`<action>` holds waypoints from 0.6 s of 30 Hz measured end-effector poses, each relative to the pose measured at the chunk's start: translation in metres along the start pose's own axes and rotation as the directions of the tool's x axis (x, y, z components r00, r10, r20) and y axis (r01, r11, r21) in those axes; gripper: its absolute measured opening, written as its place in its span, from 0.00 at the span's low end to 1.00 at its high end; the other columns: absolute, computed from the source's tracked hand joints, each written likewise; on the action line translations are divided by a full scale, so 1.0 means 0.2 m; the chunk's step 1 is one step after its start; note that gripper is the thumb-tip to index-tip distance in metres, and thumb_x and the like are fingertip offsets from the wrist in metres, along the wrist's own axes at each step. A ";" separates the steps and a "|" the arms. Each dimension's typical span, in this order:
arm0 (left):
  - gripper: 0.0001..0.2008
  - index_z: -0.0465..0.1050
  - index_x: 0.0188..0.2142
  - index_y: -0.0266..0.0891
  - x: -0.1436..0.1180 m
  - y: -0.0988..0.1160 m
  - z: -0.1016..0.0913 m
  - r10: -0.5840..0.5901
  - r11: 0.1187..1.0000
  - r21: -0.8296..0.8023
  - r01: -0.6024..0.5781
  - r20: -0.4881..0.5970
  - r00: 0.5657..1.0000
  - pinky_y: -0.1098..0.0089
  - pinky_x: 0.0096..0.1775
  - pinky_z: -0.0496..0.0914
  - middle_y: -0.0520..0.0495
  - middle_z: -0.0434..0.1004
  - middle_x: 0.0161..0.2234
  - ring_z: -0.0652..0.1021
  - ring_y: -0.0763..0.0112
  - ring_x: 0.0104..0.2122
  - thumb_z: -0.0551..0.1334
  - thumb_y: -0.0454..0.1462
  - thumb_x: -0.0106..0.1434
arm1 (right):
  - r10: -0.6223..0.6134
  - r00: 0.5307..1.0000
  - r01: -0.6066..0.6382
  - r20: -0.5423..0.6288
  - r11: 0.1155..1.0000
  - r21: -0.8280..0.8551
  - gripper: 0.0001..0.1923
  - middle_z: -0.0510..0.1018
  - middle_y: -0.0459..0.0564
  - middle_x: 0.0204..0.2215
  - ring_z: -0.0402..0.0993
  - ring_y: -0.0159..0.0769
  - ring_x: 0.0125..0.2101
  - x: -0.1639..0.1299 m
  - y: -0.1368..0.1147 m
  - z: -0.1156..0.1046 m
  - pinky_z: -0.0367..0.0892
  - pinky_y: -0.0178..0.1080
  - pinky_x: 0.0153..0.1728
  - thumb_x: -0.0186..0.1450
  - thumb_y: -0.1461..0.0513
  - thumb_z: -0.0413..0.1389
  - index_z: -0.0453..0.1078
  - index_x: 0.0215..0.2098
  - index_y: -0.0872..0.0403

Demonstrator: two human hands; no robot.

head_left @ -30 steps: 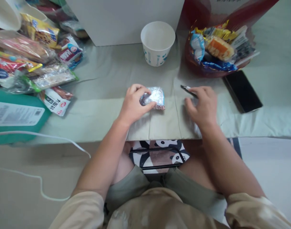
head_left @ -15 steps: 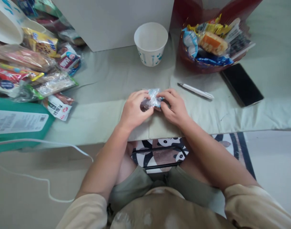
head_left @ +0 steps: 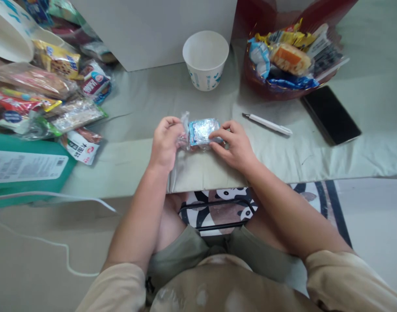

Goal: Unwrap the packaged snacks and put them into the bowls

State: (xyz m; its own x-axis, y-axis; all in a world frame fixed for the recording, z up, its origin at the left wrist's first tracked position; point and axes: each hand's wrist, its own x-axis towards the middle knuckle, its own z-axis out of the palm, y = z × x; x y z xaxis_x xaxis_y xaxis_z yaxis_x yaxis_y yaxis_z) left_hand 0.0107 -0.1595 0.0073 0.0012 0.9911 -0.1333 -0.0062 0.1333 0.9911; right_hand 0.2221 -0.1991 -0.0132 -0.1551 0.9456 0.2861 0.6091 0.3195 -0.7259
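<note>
So, both hands on one small snack packet (head_left: 201, 133), held just above the near edge of the table (head_left: 146, 108), dead centre. Left hand (head_left: 165, 143) pinching the crinkly clear end of the wrapper on the left side, fingers curled tight around it. Right hand (head_left: 234, 145) gripping the right end, thumb on top and fingertips tucked along the foil. Packet itself shiny, silver-blue, lying roughly level between the two grips, something dark showing through at the lower left.

Moving outward: white pen (head_left: 267, 124) lying flat just right of the right hand, not touching it. Farther right, black phone (head_left: 330, 115) face down on the cloth. Beyond the packet, white paper cup (head_left: 205, 58) standing upright with blue print on the side, looks empty from up here. Right of the cup, red basket (head_left: 250, 80) stuffed with wrapped snacks in yellow, orange and blue. Behind the cup, plain white box (head_left: 152, 30) filling the far middle.

Over on the left, messy pile of snack bags (head_left: 51, 95), well apart from the hands. Nearer, green box (head_left: 25, 167) with a white label, and white cable (head_left: 55, 197) trailing off below the table edge. Down between the knees, panda-print stool (head_left: 218, 208).
</note>
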 end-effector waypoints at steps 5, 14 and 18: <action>0.13 0.67 0.25 0.42 -0.03 0.03 0.06 -0.013 0.998 0.052 0.018 -0.095 0.995 0.74 0.18 0.54 0.57 0.61 0.18 0.62 0.79 0.17 0.71 0.39 0.55 | -0.006 0.999 0.007 -0.043 1.000 0.003 0.08 0.73 0.52 0.40 0.70 0.42 0.43 -0.01 -0.01 -0.01 0.66 0.47 0.48 0.69 0.60 0.54 0.77 0.38 0.50; 0.14 0.63 0.25 0.41 -0.05 0.11 0.09 -0.151 0.939 -0.300 0.170 0.086 0.985 0.76 0.14 0.46 0.58 0.60 0.19 0.56 0.83 0.13 0.69 0.37 0.55 | -0.143 0.990 0.144 0.012 0.987 -0.075 0.16 0.78 0.55 0.51 0.74 0.47 0.51 -0.03 0.01 0.02 0.69 0.52 0.54 0.71 0.55 0.58 0.79 0.54 0.45; 0.16 0.61 0.24 0.41 -0.03 0.10 0.06 -0.136 0.951 -0.282 0.130 0.000 0.991 0.75 0.14 0.43 0.58 0.58 0.18 0.55 0.84 0.12 0.69 0.38 0.55 | -0.103 0.994 0.104 -0.025 0.994 0.039 0.15 0.80 0.53 0.52 0.77 0.46 0.51 -0.03 0.03 -0.01 0.70 0.54 0.56 0.72 0.54 0.56 0.81 0.52 0.43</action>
State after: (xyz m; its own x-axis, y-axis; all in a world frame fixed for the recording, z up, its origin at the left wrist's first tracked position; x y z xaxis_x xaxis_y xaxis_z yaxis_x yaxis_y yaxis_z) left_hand 0.0234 -0.1624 0.0272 0.0023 0.9638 -0.2664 -0.2873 0.2559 0.9230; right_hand 0.2286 -0.2040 -0.0173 -0.1978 0.9059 0.3744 0.5590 0.4180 -0.7161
